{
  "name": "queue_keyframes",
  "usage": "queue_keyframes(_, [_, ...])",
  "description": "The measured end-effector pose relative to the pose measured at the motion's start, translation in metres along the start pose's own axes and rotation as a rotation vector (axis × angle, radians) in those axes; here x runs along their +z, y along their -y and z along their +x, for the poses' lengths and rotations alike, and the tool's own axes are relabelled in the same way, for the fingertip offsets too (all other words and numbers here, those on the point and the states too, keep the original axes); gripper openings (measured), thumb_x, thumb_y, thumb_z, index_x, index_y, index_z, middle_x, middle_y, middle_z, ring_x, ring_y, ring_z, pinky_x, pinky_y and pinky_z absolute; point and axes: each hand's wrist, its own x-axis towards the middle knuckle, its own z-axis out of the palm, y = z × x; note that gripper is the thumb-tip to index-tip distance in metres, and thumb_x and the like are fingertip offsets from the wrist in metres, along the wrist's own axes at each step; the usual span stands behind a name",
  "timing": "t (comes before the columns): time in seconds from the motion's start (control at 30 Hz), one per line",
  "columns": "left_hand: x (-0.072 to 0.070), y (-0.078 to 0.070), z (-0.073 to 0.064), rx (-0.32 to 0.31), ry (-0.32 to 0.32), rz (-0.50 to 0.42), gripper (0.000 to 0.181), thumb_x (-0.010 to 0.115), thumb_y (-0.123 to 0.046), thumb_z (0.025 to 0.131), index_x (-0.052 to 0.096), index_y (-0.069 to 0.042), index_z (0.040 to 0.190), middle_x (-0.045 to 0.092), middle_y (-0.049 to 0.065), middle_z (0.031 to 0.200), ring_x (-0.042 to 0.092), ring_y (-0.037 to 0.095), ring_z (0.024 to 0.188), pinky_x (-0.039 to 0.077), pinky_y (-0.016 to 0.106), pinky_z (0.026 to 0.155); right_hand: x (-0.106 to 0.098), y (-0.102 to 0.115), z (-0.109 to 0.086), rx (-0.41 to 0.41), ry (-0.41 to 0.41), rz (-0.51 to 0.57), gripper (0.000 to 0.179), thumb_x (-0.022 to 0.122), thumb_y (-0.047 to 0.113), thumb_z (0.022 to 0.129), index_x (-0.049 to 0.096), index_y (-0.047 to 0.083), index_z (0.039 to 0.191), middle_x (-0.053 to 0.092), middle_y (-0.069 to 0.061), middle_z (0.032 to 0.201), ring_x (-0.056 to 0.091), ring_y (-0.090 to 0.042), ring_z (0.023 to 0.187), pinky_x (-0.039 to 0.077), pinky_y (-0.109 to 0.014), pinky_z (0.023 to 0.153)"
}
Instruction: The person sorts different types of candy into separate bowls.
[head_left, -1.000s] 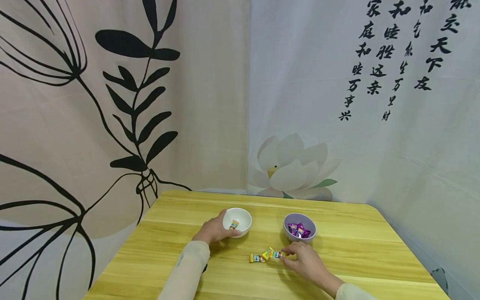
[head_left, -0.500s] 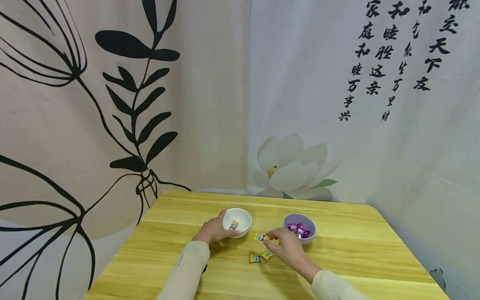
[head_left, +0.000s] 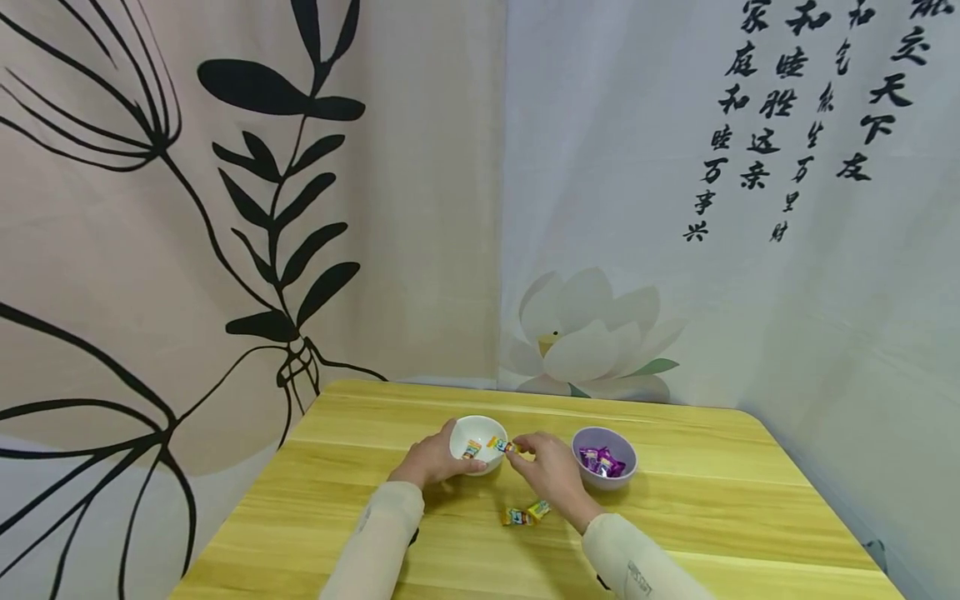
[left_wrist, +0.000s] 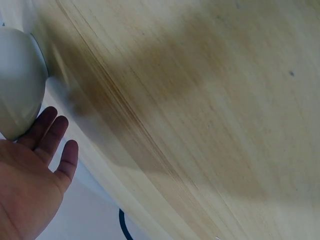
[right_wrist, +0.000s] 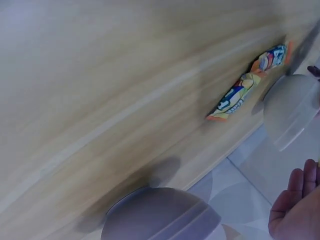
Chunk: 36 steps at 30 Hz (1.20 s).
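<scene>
My left hand (head_left: 433, 458) grips the white bowl (head_left: 467, 428) at its left side, thumb along the near side. One wrapped candy (head_left: 471, 450) lies inside it. At that bowl's right rim, my right hand (head_left: 551, 468) pinches a second yellow-and-orange wrapped candy (head_left: 498, 444) between thumb and fingers, the wrapper reaching over the opening. Two more wrapped candies (head_left: 517, 517) lie together on the table in front. In the left wrist view, the left hand's fingers (left_wrist: 52, 137) touch the bowl's outside (left_wrist: 20, 75). The right wrist view shows the right hand (right_wrist: 300, 210) only partly, its candy hidden.
Just right of the right hand stands a purple bowl (head_left: 600, 437) with several purple-wrapped candies (head_left: 603, 463). Everything rests on a wood-grain table (head_left: 705, 500). Behind its far edge hangs a printed curtain (head_left: 420, 250).
My right hand has picked up a candy from the group on the table and carried it up and left to the white bowl. My left hand keeps its grip on the bowl.
</scene>
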Motion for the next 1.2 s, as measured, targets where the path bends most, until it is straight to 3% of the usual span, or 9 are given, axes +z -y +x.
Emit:
queue_keyframes(0.2, [0.001, -0.003, -0.001, -0.002, -0.002, -0.004, 0.108, 0.079, -0.067, 0.070, 0.034, -0.013, 0.152, 0.063, 0.009, 0.120, 0.058, 0.030, 0.101, 0.047, 0.052, 0.086, 0.006, -0.001, 0.013, 0.033, 0.000, -0.026, 0.026, 0.070, 0.032, 0.092, 0.076, 0.011, 0.106, 0.072, -0.004, 0.099, 0.066, -0.023, 0.091, 0.054, -0.043, 0.077])
queue_keyframes(0.63, [0.004, -0.008, 0.000, 0.026, 0.006, -0.005, 0.105, 0.078, -0.067, 0.072, 0.035, -0.013, 0.151, 0.064, 0.009, 0.117, 0.059, 0.026, 0.094, 0.048, 0.049, 0.079, 0.018, 0.001, 0.023, 0.018, 0.042, -0.114, 0.029, 0.074, 0.032, 0.089, 0.076, 0.008, 0.105, 0.071, -0.005, 0.091, 0.066, -0.022, 0.080, 0.053, -0.042, 0.072])
queue_keyframes(1.2, [0.000, 0.000, -0.002, 0.010, -0.014, -0.002, 0.107, 0.080, -0.065, 0.071, 0.034, -0.012, 0.152, 0.063, 0.013, 0.123, 0.059, 0.034, 0.104, 0.047, 0.055, 0.086, 0.022, -0.003, 0.015, 0.033, 0.054, -0.101, 0.027, 0.075, 0.025, 0.089, 0.075, 0.006, 0.109, 0.070, -0.009, 0.092, 0.065, -0.024, 0.082, 0.053, -0.042, 0.070])
